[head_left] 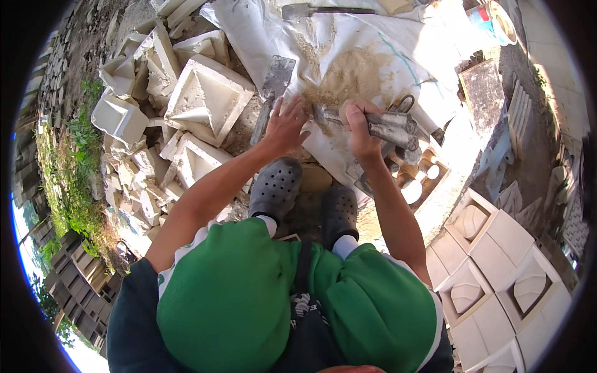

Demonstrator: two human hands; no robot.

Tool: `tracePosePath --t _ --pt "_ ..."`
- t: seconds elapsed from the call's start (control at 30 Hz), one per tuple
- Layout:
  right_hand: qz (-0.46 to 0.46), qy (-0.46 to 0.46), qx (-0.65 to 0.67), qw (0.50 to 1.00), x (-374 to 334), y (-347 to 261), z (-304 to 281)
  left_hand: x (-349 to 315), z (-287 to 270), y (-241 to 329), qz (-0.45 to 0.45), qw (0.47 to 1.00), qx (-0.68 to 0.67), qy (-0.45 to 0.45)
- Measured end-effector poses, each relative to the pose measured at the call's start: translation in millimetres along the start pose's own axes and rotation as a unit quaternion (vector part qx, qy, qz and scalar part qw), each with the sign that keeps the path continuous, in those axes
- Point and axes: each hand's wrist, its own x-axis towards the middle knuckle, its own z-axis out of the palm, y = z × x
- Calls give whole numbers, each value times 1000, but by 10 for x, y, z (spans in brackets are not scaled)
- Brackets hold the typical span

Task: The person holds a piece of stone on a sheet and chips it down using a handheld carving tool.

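My right hand (362,127) is closed, thumb on top, round a grey, dust-caked tool made of thick rounded bars (395,127). A short flat end of it points left toward my other hand; its exact kind is unclear. My left hand (286,127) has its fingers spread over the edge of a white sheet (348,152), holding nothing that shows. Beside its fingers lies a flat grey tool with a rectangular blade (278,76). Pale sand (354,74) is heaped on the sheet just beyond both hands.
Broken white cast blocks (208,99) pile up at left. A box of round pieces (429,171) sits right of my feet, with stacked cream blocks (466,292) farther right. A bucket (500,25) stands far right; a flat-bladed tool (298,11) lies at the far edge.
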Motion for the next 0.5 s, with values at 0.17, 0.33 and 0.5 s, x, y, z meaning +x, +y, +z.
tracePosePath --t 0.17,0.33,0.5 --pt "48 15 58 997 182 -217 -30 -120 -25 -163 -97 978 -83 164" --pt "-55 -48 11 997 248 -876 121 -170 -84 -299 -92 982 -133 101" --pt "-85 -80 -92 989 262 -154 257 -60 -207 -271 -62 996 -65 22"
